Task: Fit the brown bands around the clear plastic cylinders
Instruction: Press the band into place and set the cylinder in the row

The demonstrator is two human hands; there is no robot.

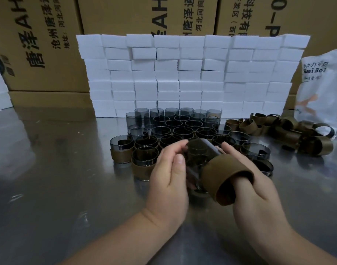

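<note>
**Band at the mouth of the cylinder, not yet slid home**

Stacked cardboard boxes (pixel 41 44) filled the top of the frame, and in front of them stood a wall of white foam blocks (pixel 183 77). Below lay the metal worktop (pixel 49 169). At its centre stood the batch of standing cylinders (pixel 183 127), packed side by side. Those in the front rows, such as the banded one (pixel 121 155) at centre left, already wore a brown wrap, while the back rows looked bare. The heap of loose bands (pixel 290 129) lay at centre right, beside a white bag (pixel 324 83) at the right edge.

My left hand (pixel 169 176) was curled round the clear cylinder (pixel 200 152), holding it on its side above the front row, just below the middle of the frame. My right hand (pixel 259 194) gripped the brown band (pixel 227 173), thumb tucked inside its open end and fingers wrapped outside. The band's far rim met the near end of the cylinder. How far it overlapped, I could not tell.

I judged this to be the fitting step for one piece, barely begun. The next move called for keeping the band's opening round and square to the cylinder, then pushing it along the wall while my left hand braced against the push. A skewed start would likely bind or crease the band.
</note>
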